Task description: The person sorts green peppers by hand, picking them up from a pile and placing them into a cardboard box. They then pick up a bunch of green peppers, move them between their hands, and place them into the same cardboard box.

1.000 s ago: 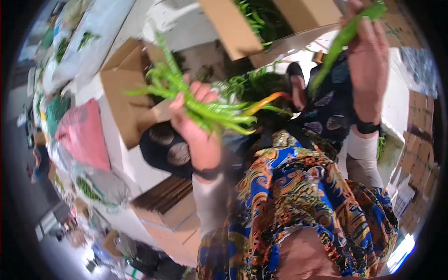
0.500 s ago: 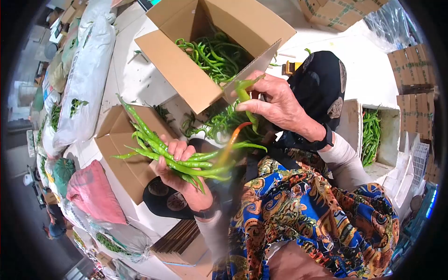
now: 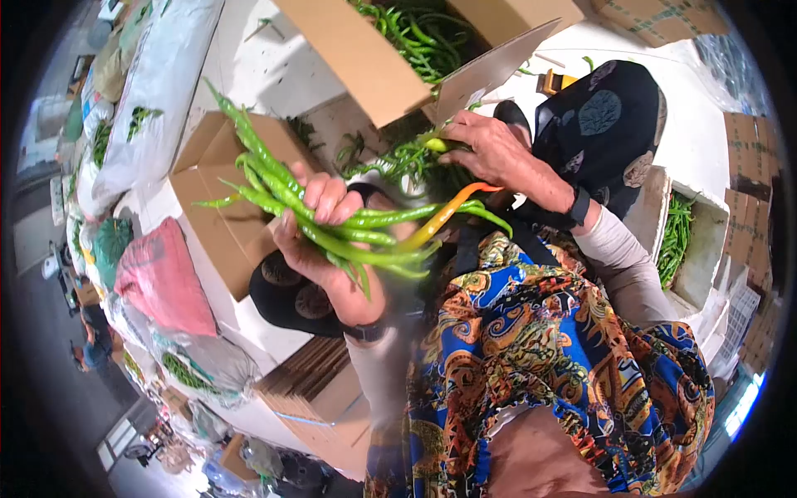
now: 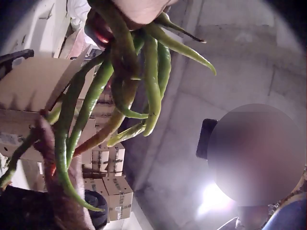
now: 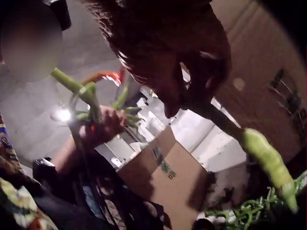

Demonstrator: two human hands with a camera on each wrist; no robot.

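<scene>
My left hand [image 3: 328, 202] grips a bunch of long green chili peppers [image 3: 266, 178] at mid-length, their ends sticking out on both sides. Among them is one orange-red chili pepper [image 3: 440, 217]. In the left wrist view the green peppers [image 4: 92, 108] hang below the fingers. My right hand [image 3: 498, 152] pinches a single pale green chili pepper [image 5: 266, 153] by one end, thumb against fingers; its other end points down toward a loose pile of green peppers [image 3: 407, 162] on the floor between the legs.
Ahead, an open cardboard box [image 3: 361, 62] contains more green peppers [image 3: 419, 37]. Another open box [image 3: 220, 220] stands at the left, near a pink sack [image 3: 166, 274]. At the right is a white crate [image 3: 701, 278] with peppers; flattened cardboard [image 3: 307, 373] is stacked at lower left.
The right hand has come down from high on the right, past the box's near edge, to just over the loose pile, holding a pepper. The left hand keeps its bunch.
</scene>
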